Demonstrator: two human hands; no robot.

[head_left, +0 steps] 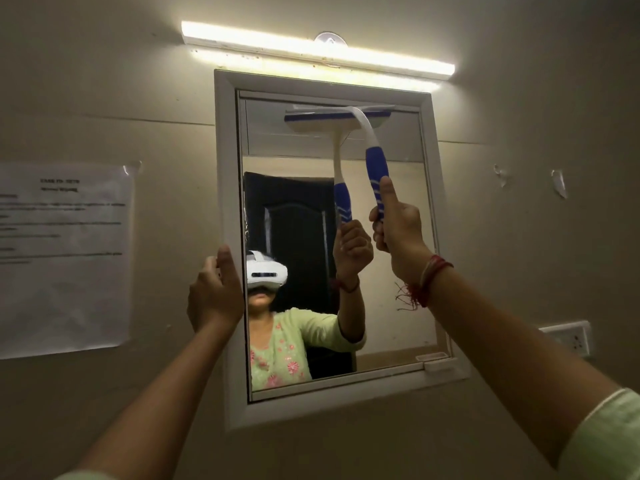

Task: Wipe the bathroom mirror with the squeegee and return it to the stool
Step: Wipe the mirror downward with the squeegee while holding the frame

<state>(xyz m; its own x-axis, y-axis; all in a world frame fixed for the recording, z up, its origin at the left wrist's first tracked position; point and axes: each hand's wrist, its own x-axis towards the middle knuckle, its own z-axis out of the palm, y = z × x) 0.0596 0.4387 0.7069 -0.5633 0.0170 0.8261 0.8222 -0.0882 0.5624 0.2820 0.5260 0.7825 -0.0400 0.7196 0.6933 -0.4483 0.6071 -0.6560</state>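
A white-framed bathroom mirror (391, 271) hangs on the beige wall ahead. The squeegee (375, 161) has a white neck and a blue-and-white handle. Its blue-edged blade lies flat against the glass near the mirror's top edge. My right hand (398, 230) is raised and wrapped around the lower handle, thumb pointing up along it. My left hand (216, 292) grips the mirror frame's left edge at mid height. The glass reflects the squeegee, my arm and a dark door. The stool is out of view.
A lit tube light (311, 51) runs across the wall just above the mirror. A printed paper sheet (65, 258) is taped to the wall at the left. A white switch and socket plate (571, 337) sits on the right.
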